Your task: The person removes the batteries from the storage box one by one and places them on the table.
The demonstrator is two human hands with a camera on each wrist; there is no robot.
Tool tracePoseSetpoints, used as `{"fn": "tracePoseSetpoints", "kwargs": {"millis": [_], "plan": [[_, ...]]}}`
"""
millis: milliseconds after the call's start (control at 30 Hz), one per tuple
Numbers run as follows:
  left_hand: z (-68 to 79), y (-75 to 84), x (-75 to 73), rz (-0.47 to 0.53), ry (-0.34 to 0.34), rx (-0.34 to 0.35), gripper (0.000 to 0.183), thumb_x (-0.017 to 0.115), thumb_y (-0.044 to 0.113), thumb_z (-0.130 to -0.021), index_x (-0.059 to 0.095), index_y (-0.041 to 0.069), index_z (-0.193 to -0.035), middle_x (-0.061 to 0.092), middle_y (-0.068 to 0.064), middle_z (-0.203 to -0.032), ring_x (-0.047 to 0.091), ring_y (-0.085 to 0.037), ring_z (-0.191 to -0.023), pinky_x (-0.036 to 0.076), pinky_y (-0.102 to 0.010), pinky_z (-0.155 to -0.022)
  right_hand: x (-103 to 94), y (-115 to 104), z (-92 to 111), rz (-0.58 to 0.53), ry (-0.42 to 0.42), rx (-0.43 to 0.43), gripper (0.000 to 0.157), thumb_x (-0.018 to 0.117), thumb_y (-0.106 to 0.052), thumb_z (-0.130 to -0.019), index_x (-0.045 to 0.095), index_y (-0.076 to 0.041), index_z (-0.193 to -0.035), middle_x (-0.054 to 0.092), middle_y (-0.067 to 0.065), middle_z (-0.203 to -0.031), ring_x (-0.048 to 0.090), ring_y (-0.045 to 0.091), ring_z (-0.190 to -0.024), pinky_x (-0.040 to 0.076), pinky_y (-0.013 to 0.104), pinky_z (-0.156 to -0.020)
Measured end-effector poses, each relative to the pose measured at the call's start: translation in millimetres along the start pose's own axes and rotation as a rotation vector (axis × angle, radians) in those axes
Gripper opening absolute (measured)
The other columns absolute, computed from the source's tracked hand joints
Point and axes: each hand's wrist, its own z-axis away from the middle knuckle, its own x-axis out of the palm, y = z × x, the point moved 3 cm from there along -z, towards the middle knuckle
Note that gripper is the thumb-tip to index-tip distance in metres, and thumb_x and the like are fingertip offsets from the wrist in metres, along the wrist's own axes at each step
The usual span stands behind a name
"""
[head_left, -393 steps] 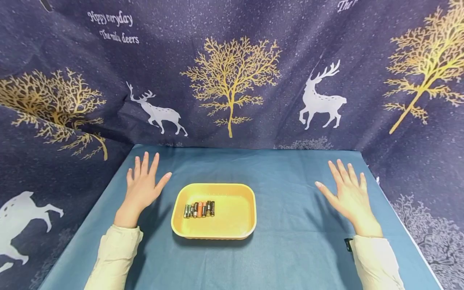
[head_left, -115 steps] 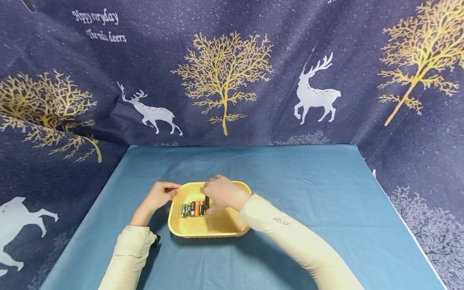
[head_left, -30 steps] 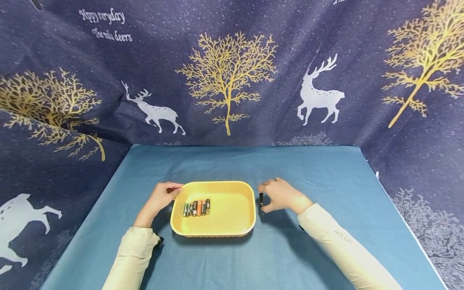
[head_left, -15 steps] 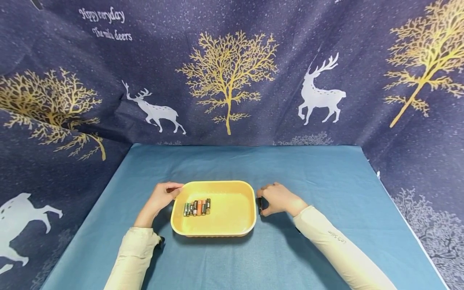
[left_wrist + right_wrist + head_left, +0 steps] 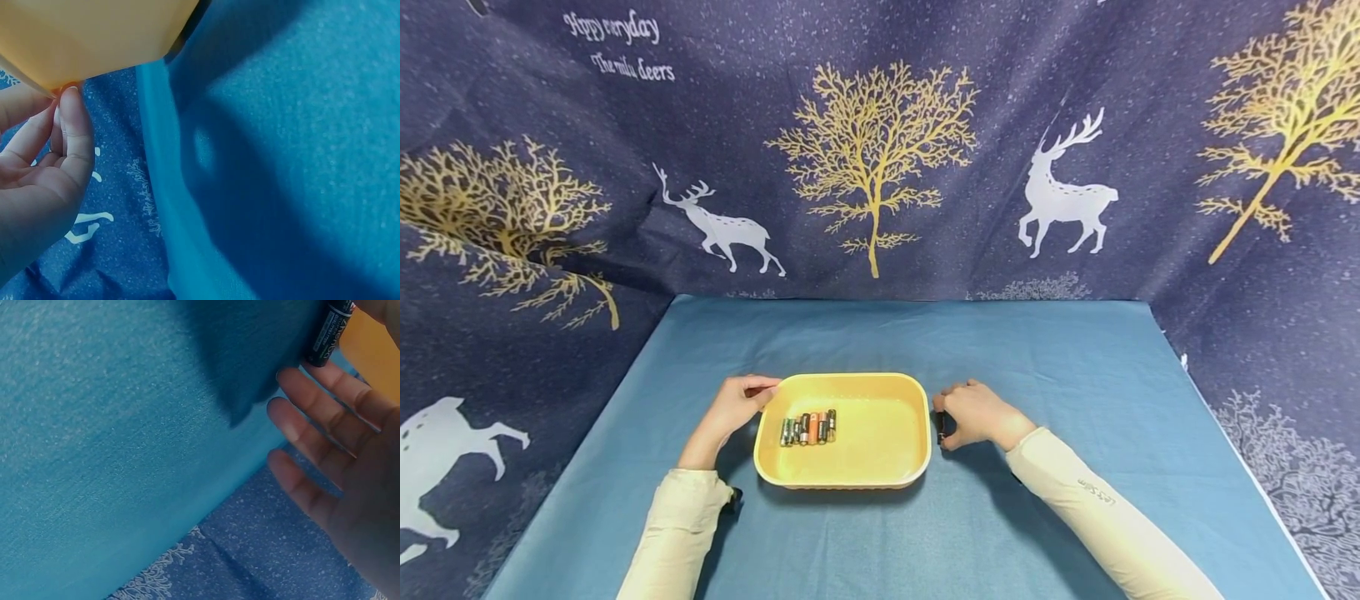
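At the tray's left end my left hand pinches the rim of the yellow tray between thumb and fingers. The left wrist view shows those fingertips right at the tray's corner. Just outside the tray's right side, my right hand holds a black battery by its two ends, thumb at one and index finger at the other. Its other fingers are spread loosely. Inside the tray, toward the left, a row of several batteries lies side by side, black, green and orange.
A blue cloth covers the table under the tray and hands. Behind and at the sides hangs a dark blue curtain printed with deer and trees.
Earlier both hands were spread apart over the table. The left has since gripped the tray rim. The right took the rightmost battery out, carried it right of the tray and lowered it slightly.
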Motion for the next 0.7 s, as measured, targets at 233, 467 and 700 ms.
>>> {"fn": "tracePoseSetpoints", "kwargs": {"millis": [233, 467, 700], "plan": [[0.1, 0.6, -0.4, 0.002, -0.004, -0.004, 0.025, 0.059, 0.007, -0.095, 0.067, -0.005, -0.116, 0.064, -0.018, -0.102, 0.064, -0.020, -0.080, 0.056, -0.033, -0.069, 0.2, 0.8, 0.0, 0.010, -0.011, 0.004, 0.034, 0.084, -0.036, -0.067, 0.064, -0.017, -0.086, 0.061, -0.003, -0.080, 0.051, 0.013, -0.072, 0.034, 0.033, -0.064], [-0.5, 1.1, -0.7, 0.013, -0.002, 0.002, 0.025, 0.060, 0.007, -0.095, 0.066, -0.006, -0.116, 0.064, -0.019, -0.102, 0.064, -0.023, -0.081, 0.057, -0.038, -0.072, -2.4, 2.4, 0.1, 0.011, -0.051, 0.025, 0.042, 0.085, -0.038, -0.067, 0.066, -0.013, -0.095, 0.065, 0.001, -0.087, 0.059, 0.018, -0.080, 0.044, 0.042, -0.074], [0.2, 0.4, -0.7, 0.009, -0.006, -0.001, 0.026, 0.059, 0.007, -0.095, 0.066, -0.005, -0.117, 0.064, -0.020, -0.105, 0.064, -0.021, -0.081, 0.057, -0.037, -0.072, -9.1, 2.2, 0.5, 0.024, -0.073, 0.063, 0.050, 0.085, -0.042, -0.065, 0.067, -0.010, -0.100, 0.066, 0.002, -0.092, 0.061, 0.022, -0.087, 0.046, 0.047, -0.082]]}}
